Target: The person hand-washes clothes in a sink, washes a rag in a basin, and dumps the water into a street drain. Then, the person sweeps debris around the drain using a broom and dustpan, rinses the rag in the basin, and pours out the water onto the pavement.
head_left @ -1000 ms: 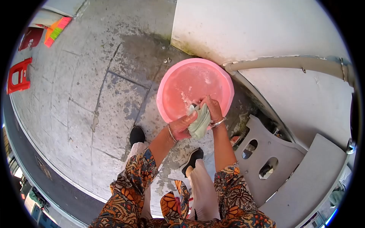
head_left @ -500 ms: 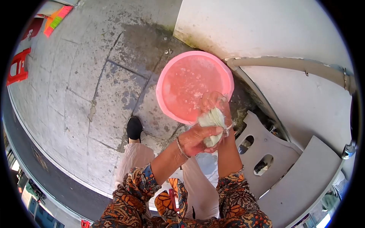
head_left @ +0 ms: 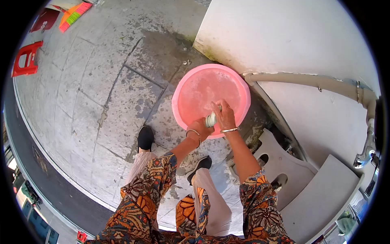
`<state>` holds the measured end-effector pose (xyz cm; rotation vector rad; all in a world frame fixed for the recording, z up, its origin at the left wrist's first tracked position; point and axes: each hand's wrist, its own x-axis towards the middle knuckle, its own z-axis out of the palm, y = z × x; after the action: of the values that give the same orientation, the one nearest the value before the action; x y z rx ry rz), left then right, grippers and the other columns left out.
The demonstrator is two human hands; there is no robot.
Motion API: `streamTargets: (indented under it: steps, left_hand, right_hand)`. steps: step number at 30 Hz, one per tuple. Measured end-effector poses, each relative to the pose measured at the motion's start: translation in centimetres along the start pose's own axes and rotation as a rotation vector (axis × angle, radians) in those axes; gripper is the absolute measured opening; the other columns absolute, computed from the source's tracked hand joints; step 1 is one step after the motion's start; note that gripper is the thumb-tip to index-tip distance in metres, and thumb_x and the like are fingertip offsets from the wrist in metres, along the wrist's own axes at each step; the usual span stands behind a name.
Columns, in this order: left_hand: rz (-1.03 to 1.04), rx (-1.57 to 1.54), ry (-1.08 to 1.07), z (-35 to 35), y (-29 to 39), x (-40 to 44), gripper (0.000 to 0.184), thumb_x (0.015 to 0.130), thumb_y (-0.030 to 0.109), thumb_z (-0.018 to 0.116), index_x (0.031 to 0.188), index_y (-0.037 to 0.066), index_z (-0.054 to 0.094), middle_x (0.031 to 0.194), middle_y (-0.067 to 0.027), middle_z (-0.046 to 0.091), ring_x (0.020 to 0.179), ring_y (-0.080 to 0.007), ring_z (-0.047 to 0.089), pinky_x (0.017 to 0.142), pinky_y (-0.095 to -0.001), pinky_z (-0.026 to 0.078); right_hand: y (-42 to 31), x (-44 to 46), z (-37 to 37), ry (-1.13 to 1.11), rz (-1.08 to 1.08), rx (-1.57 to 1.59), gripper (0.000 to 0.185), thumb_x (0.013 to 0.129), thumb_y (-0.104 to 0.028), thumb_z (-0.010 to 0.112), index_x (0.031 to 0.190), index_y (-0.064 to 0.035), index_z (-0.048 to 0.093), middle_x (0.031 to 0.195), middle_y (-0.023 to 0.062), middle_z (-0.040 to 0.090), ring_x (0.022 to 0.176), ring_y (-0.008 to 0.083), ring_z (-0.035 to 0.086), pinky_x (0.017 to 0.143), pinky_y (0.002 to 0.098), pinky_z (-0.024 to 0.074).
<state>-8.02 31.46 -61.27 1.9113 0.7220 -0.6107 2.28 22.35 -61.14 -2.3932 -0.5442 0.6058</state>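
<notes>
A pale, greenish-white cloth [head_left: 211, 119] is bunched into a tight twist between my hands. My left hand [head_left: 200, 127] is closed around its lower left end. My right hand [head_left: 224, 117] grips the upper right end, fingers wrapped over it. Both hands are over the near part of a round pink basin [head_left: 177, 106], which holds cloudy water. Much of the cloth is hidden inside my fingers.
To the right of the basin are a beige pipe [head_left: 300, 80] along a white wall [head_left: 292, 36] and a grey plastic seat [head_left: 290, 171]. A red stool [head_left: 27, 61] and a broom [head_left: 73, 17] are at the far left. My shoes rest on stained paving.
Both hands have moved forward and left, from the basin's near rim to above its water. The loose, spread cloth is now wrung into a compact twist.
</notes>
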Motion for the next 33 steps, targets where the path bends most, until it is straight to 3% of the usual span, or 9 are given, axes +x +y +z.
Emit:
streamTargets:
  steps: [2, 4, 5, 9, 10, 16, 20, 25, 33]
  left_hand:
    - [0.140, 0.068, 0.320, -1.9, -3.6, 0.9, 0.029, 0.067, 0.025, 0.064, 0.082, 0.001, 0.060, 0.074, -0.0155, 0.063, 0.070, -0.0320, 0.061, 0.065, -0.0392, 0.048]
    - [0.225, 0.077, 0.616, -5.0, -6.2, 2.2, 0.022, 0.062, 0.017, 0.063, 0.082, 0.008, 0.063, 0.074, -0.0131, 0.059, 0.078, -0.0328, 0.054, 0.077, -0.0453, 0.041]
    - [0.231, -0.008, 0.681, -5.3, -8.7, 3.9, 0.022, 0.067, 0.019, 0.064, 0.083, 0.005, 0.062, 0.084, -0.0150, 0.062, 0.073, -0.0280, 0.061, 0.064, -0.0377, 0.048]
    - [-0.235, -0.843, 0.261, -6.8, -11.9, 7.7, 0.019, 0.073, 0.014, 0.062, 0.092, 0.009, 0.063, 0.084, -0.0066, 0.064, 0.075, -0.0175, 0.063, 0.059, -0.0339, 0.050]
    - [-0.321, -1.055, 0.156, -6.6, -12.9, 8.3, 0.019, 0.075, 0.012, 0.061, 0.094, 0.010, 0.063, 0.084, -0.0047, 0.064, 0.075, -0.0157, 0.063, 0.059, -0.0332, 0.050]
    - [-0.068, -1.117, 0.054, -7.1, -15.6, 7.2, 0.029, 0.072, 0.004, 0.061, 0.101, 0.007, 0.060, 0.087, -0.0005, 0.061, 0.073, -0.0114, 0.057, 0.063, -0.0271, 0.046]
    - [-0.001, -1.087, 0.199, -8.7, -13.8, 1.8, 0.032, 0.071, 0.001, 0.057, 0.102, 0.004, 0.059, 0.087, 0.0003, 0.060, 0.073, -0.0109, 0.055, 0.065, -0.0270, 0.045]
    - [-0.134, -1.097, 0.206, -12.5, -13.1, -9.1, 0.022, 0.071, 0.006, 0.060, 0.093, 0.004, 0.063, 0.080, 0.0000, 0.063, 0.069, -0.0110, 0.057, 0.063, -0.0275, 0.045]
    - [-0.180, -0.579, 0.321, -21.5, -9.7, -27.4, 0.026, 0.069, 0.030, 0.063, 0.078, 0.005, 0.064, 0.065, -0.0114, 0.063, 0.058, -0.0198, 0.061, 0.054, -0.0334, 0.047]
  right_hand:
    - [5.4, 0.0, -1.9, 0.457, -0.145, -0.245, 0.035, 0.074, -0.024, 0.067, 0.092, 0.0000, 0.049, 0.083, 0.0151, 0.054, 0.070, 0.0304, 0.054, 0.065, 0.0421, 0.0439]
    - [13.3, 0.2, -1.6, 0.648, 0.605, 0.015, 0.040, 0.070, -0.023, 0.072, 0.096, -0.0006, 0.050, 0.091, 0.0133, 0.054, 0.074, 0.0243, 0.054, 0.066, 0.0373, 0.0444]
    - [17.0, 0.1, -0.8, 0.624, 0.586, -0.022, 0.042, 0.069, -0.023, 0.073, 0.095, 0.0007, 0.051, 0.091, 0.0126, 0.056, 0.074, 0.0214, 0.054, 0.066, 0.0347, 0.0444]
    - [23.2, 1.4, 1.3, 0.423, 0.576, 0.509, 0.041, 0.065, -0.022, 0.075, 0.091, 0.0038, 0.057, 0.085, 0.0125, 0.062, 0.070, 0.0179, 0.055, 0.066, 0.0308, 0.0449]
    - [21.4, 1.4, 1.6, 0.536, 0.572, 0.630, 0.030, 0.065, -0.017, 0.073, 0.084, 0.0029, 0.061, 0.079, 0.0100, 0.063, 0.065, 0.0170, 0.055, 0.062, 0.0314, 0.0449]
    - [15.4, -0.9, 2.0, 0.687, 0.641, 0.707, 0.021, 0.062, -0.004, 0.061, 0.082, -0.0003, 0.062, 0.077, 0.0029, 0.061, 0.064, 0.0135, 0.053, 0.060, 0.0290, 0.0436]
    - [12.5, -3.1, 0.7, 0.705, 0.589, 0.711, 0.015, 0.061, -0.003, 0.061, 0.076, -0.0005, 0.060, 0.072, 0.0003, 0.058, 0.062, 0.0108, 0.049, 0.057, 0.0265, 0.0412]
    - [4.6, -8.3, -3.3, 0.550, 0.607, 0.668, 0.015, 0.062, -0.002, 0.060, 0.077, -0.0004, 0.058, 0.072, -0.0001, 0.057, 0.063, 0.0109, 0.049, 0.058, 0.0262, 0.0411]
    - [-12.6, -17.9, -11.9, 0.445, 0.580, 0.754, 0.023, 0.058, -0.001, 0.057, 0.081, 0.0015, 0.057, 0.078, 0.0037, 0.056, 0.064, 0.0145, 0.051, 0.060, 0.0289, 0.0429]
